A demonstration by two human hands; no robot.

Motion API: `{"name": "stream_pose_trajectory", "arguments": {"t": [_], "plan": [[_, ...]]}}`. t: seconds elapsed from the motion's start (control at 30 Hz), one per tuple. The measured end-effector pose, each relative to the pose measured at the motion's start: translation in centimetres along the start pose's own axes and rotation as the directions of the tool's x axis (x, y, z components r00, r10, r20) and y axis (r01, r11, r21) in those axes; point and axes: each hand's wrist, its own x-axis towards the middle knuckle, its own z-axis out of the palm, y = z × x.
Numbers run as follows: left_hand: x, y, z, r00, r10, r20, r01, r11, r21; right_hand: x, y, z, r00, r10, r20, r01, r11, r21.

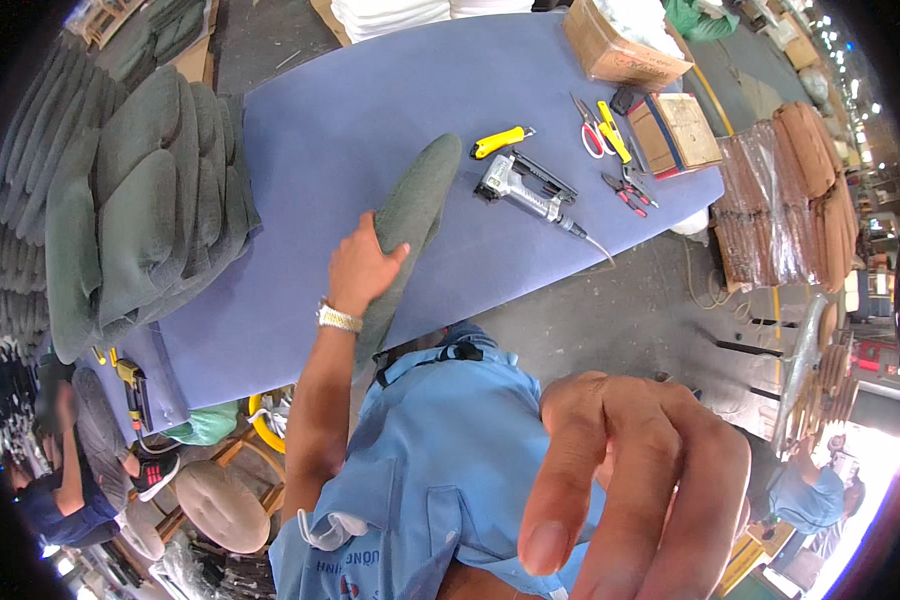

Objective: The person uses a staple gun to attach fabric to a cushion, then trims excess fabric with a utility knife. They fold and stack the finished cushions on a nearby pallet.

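Note:
My left hand (363, 262), with a metal watch at its wrist, grips a dark green-grey upholstered seat cushion (417, 190). The cushion stands tilted on edge at the near side of the blue-covered table (310, 130), my thumb against one face. My right hand (645, 480) is raised close to the camera at the lower right, away from the table. Its fingers are loosely bent and a little apart, and nothing shows in them. To the right of the cushion lie a silver air staple gun (530, 192) with a hose and a yellow utility knife (503, 142).
Red-handled scissors (592, 132), another yellow cutter (613, 132), pliers (626, 194) and two cardboard boxes (678, 133) (620, 50) occupy the table's right. Green-grey cushions (160, 190) are piled at left. Brown cushions (805, 200) stand stacked beyond the right edge. Another person (65, 490) sits at lower left.

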Motion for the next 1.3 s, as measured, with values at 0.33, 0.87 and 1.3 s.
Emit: {"name": "stream_pose_trajectory", "arguments": {"t": [0.33,0.87,1.3], "plan": [[0.8,-5.2,-8.6,1.000,0.023,-0.010,-0.025,0.898,-0.439,-5.4,-1.3,-17.2,0.877,0.297,-0.377,-0.418,0.859,-0.296],[-13.1,-15.7,15.6,0.528,-0.782,-0.331,0.479,0.596,-0.645,-22.3,17.7,-36.6,0.156,0.748,-0.645,-0.896,-0.168,-0.411],[-16.4,-11.4,5.8,0.792,-0.593,0.145,0.153,-0.038,-0.988,-7.8,19.5,-32.9,-0.002,0.961,-0.277,-0.821,-0.160,-0.548]]}}
